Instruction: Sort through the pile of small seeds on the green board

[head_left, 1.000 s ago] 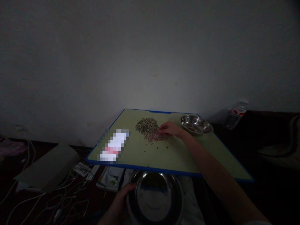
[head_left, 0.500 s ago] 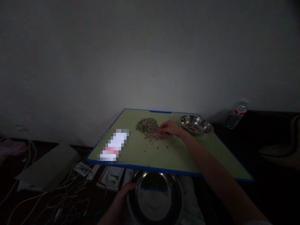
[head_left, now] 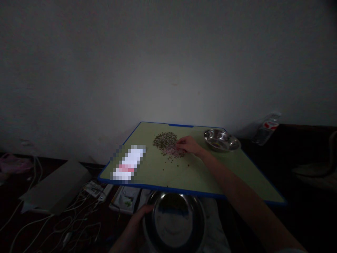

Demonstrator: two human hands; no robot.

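Small dark and pale bits, perhaps seeds or dried pieces, lie in a spread pile (head_left: 164, 141) on a pale green board with a blue rim (head_left: 147, 172). At the pile's right side my right hand (head_left: 188, 144) is closed, thumb and fingertips pinched together; what they hold is too small to make out. Below the board's front edge, my left hand (head_left: 143, 212) grips the left rim of a steel bowl (head_left: 173, 221), thumb over the rim and the other fingers hidden. A second steel bowl (head_left: 222, 141) stands at the board's back right corner.
A blurred-out bright phone-like rectangle (head_left: 129, 163) lies on the board's left. White cables (head_left: 71, 219) and a grey box (head_left: 56, 186) are on the floor at left. A plastic bottle (head_left: 267, 129) leans at the right. The wall (head_left: 168, 70) rises behind the board.
My right hand has shifted slightly left over the pile, its fingers drawn closer together. My left hand keeps its hold on the bowl; the view has moved a little.
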